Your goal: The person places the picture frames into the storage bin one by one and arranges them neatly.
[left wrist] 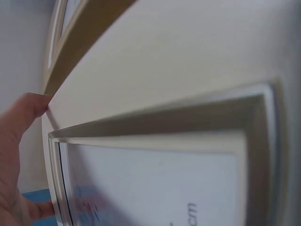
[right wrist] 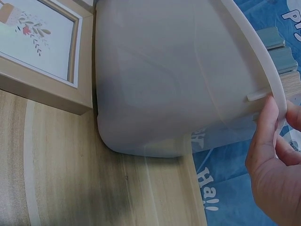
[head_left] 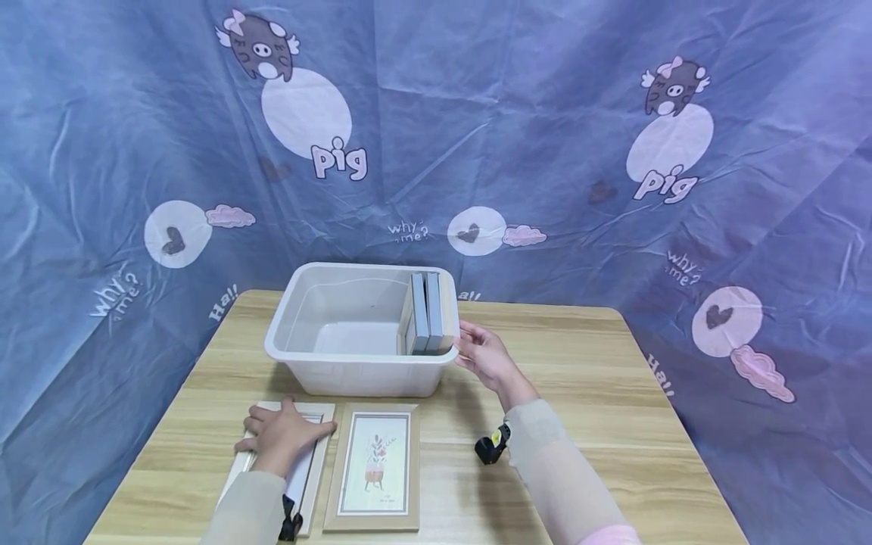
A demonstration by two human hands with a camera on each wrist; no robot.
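Note:
My left hand (head_left: pixel 282 435) spans a white picture frame (head_left: pixel 320 469) at the table's front left, gripping it by its side edges. In the left wrist view, the thumb (left wrist: pixel 28 110) presses on one edge of this frame and a finger shows at the inner rim. My right hand (head_left: pixel 485 357) pinches the right rim of a white plastic bin (head_left: pixel 368 377), thumb and fingers on either side of the lip. Two blue-grey frames (head_left: pixel 434 318) and a pale wood one (head_left: pixel 447 314) stand upright inside, against the bin's right wall.
A tan picture frame (head_left: pixel 414 469) with a plant print lies face up just right of the white frame, in front of the bin. The wood-grain table (head_left: pixel 579 393) extends to the right. A blue printed cloth (head_left: pixel 545 151) hangs behind and beside it.

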